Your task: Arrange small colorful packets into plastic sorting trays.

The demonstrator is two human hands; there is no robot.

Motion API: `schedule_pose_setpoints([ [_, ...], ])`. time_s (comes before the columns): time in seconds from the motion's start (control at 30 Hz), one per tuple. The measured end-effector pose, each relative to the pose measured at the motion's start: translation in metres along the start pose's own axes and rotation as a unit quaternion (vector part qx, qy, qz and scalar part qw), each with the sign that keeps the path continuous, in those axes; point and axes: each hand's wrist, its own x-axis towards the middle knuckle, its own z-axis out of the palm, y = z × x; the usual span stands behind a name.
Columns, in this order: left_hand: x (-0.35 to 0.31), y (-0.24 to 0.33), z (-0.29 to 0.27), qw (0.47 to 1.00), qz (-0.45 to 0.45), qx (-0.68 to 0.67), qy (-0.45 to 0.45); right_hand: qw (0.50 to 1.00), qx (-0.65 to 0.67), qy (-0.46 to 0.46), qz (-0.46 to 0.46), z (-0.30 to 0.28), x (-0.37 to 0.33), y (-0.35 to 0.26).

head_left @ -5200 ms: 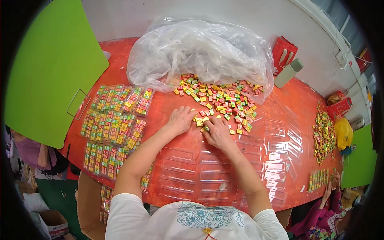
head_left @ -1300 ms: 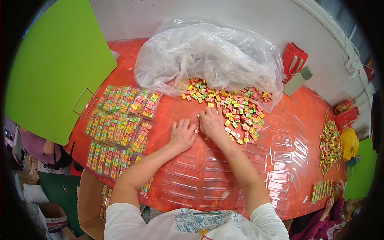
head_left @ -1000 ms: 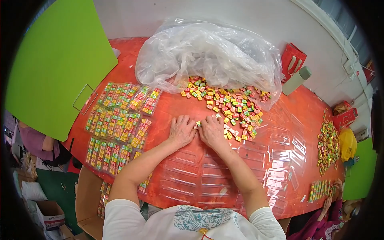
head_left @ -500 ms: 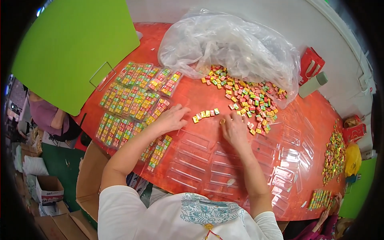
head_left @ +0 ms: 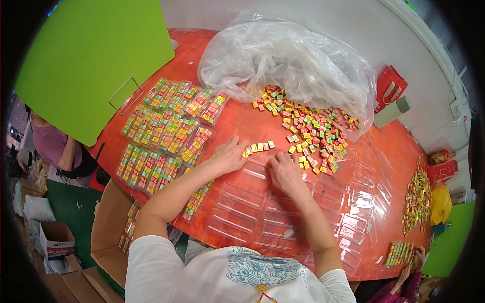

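Note:
A short slanting row of small yellow, red and green boxed pieces [head_left: 259, 147] lies on the red table. My left hand [head_left: 230, 155] rests at the row's left end, fingers apart, fingertips against or very near the end piece. Just below the right end is my right hand [head_left: 286, 172], its fingers bent and drawn together; whatever they may hold is hidden. Clear plastic trays [head_left: 236, 202] with long slots lie below both hands. Beyond my right hand spreads a loose heap of the same small pieces [head_left: 316, 132].
Filled trays [head_left: 164, 129] cover the table's left side. A large clear plastic bag [head_left: 288, 55] lies behind the heap. A green bottle [head_left: 391, 113] and red bag [head_left: 390, 87] stand back right. An open cardboard box [head_left: 108, 222] sits lower left. At far right another person's hands [head_left: 411, 265] touch a filled tray.
My left hand has moved right, up to the row's left end. My right hand has come left and nearer to me; the piece seen at its fingertips before is now out of sight.

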Motion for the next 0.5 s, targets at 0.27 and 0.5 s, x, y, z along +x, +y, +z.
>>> schedule_pose_setpoints([
  [0.27,0.020,0.012,0.010,1.000,0.019,0.014,-0.004,0.993,0.097,-0.023,0.061,0.008,0.046,0.027],
  [0.5,0.005,0.004,-0.002,1.000,-0.025,-0.009,-0.015,0.992,0.115,-0.043,0.028,0.014,0.050,0.022],
])
